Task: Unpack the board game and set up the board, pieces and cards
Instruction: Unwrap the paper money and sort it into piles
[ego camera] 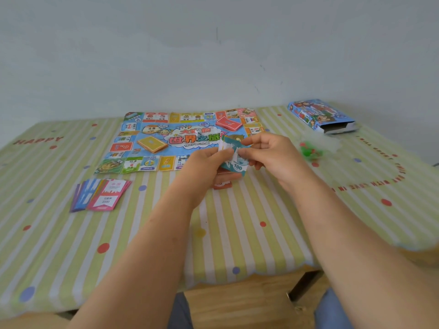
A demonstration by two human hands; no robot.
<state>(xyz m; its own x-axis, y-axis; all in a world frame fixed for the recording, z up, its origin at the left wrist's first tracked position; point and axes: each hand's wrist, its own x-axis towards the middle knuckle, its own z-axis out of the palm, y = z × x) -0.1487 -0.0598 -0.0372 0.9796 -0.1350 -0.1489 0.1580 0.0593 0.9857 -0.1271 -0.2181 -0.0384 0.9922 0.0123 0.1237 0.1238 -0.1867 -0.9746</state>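
At the far left, a fanned stack of pink, blue and purple paper cards is lying on the green-striped surface, just in front of the colourful unfolded paper game board. On the board, a yellow card deck is sitting left of centre, a small white die is resting near the middle, and a red card deck is lying towards the far right corner.

The left hand is holding a small bundle of teal paper banknotes from below, its fingers curling tightly round the left edge. The bundle is hovering over the board's near edge, standing between the two hands with its long axis running roughly near to far, so both hands are equally close to it. A white paper strip is showing at its upper left. The right hand is meeting it from the other side, its fingers pinching narrowly on the bundle's upper right edge, probably to free or separate the notes. Something red and white is lying beneath the hands, mostly hidden.

Further right, green plastic playing pieces are sitting in a clear bag, and the open blue cardboard game box is lying at the far right.
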